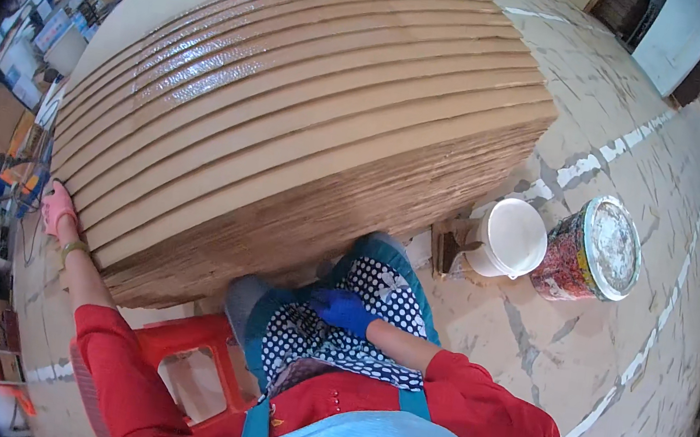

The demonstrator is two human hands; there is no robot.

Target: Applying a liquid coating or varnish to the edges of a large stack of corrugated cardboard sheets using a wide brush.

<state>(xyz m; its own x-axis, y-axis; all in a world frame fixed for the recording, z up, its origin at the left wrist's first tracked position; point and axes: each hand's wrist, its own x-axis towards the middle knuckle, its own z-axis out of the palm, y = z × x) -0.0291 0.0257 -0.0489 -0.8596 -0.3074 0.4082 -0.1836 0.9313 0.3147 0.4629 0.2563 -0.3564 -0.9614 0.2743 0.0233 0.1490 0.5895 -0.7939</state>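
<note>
A tall stack of brown corrugated cardboard sheets (293, 114) fills the middle of the view, fanned in steps. My left hand (58, 207), in a pink glove, rests flat on the stack's left end with fingers spread. My right hand (344, 311), in a blue glove, lies on my lap against a polka-dot apron (375, 297), fingers curled and holding nothing I can see. Red sleeves cover both arms.
A white bucket (509, 238) and a patterned tin with a pale lid (598, 248) stand on the marbled floor to the right. A red plastic stool (190, 357) is under me. Shelves and boxes crowd the far left.
</note>
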